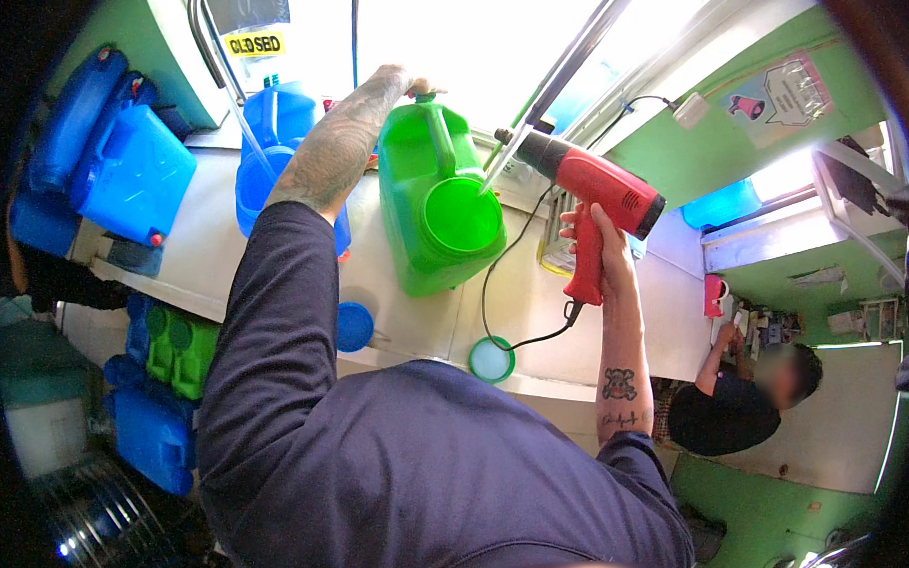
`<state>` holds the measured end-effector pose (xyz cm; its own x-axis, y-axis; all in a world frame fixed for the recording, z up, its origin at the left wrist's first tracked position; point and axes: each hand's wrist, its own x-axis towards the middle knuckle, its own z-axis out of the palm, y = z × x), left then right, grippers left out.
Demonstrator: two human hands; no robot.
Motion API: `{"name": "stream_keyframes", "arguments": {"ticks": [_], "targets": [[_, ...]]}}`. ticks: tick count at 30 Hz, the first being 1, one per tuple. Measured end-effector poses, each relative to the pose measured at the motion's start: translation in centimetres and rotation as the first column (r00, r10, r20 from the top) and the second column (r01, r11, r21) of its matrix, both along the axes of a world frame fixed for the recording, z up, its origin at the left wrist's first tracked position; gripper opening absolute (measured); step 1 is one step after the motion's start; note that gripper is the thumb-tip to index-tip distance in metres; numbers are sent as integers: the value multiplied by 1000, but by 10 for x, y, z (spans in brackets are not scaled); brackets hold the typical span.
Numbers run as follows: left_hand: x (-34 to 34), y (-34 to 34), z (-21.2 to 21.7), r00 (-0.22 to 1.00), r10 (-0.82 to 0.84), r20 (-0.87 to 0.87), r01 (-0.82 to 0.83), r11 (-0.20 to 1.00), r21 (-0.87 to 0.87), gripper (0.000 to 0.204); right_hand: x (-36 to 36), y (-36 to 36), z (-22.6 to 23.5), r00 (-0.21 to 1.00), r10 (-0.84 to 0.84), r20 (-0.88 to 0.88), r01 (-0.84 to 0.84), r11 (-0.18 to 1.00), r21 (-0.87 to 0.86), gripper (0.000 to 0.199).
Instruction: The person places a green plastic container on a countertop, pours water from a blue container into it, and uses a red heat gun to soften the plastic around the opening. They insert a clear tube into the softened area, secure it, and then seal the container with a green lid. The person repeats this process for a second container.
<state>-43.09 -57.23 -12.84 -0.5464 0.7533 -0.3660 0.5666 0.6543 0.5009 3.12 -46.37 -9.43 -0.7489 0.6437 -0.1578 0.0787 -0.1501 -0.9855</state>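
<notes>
Standing along the far side of the body, the pale tabletop (pixel 426 333) carries everything close to the hands. Largest on it is the green jug (pixel 407 206), just left of centre, its wide round mouth facing near and a pale pipe (pixel 492 171) reaching into it. A blue jug (pixel 276 115) sits left, partly behind the left forearm. The right hand (pixel 604 251) is wrapped around the grip of a red heat gun (pixel 603 182), nozzle aimed left and far. The left hand (pixel 399 81) is at the green jug's far end, fingers over its small cap (pixel 425 98); whether they grasp it, I cannot tell. If the gun is running, heat could warp the pipe or jug; the looping cord (pixel 483 301) might snag against the jug. Nearer lie a green lid (pixel 491 361) and a blue lid (pixel 354 327).
</notes>
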Motion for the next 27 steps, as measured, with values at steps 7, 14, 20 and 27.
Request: {"name": "stream_keyframes", "arguments": {"ticks": [7,14,20,27], "targets": [[7,-2,13,991,-96,-98,67,963,-262,66,24,-4,-11,999,-42,0,42,999,-18,39],[11,-1,35,981,-195,-1,185,928,-324,68,44,-3,-20,997,-63,-36,61,996,-61,40],[22,26,14,892,-4,-453,-54,992,-115,57,59,-5,-23,993,-117,-32,115,991,-62,38],[58,3,-2,840,-68,-539,109,993,44,58,80,-11,-32,984,-174,-45,172,984,-48,38]]}}
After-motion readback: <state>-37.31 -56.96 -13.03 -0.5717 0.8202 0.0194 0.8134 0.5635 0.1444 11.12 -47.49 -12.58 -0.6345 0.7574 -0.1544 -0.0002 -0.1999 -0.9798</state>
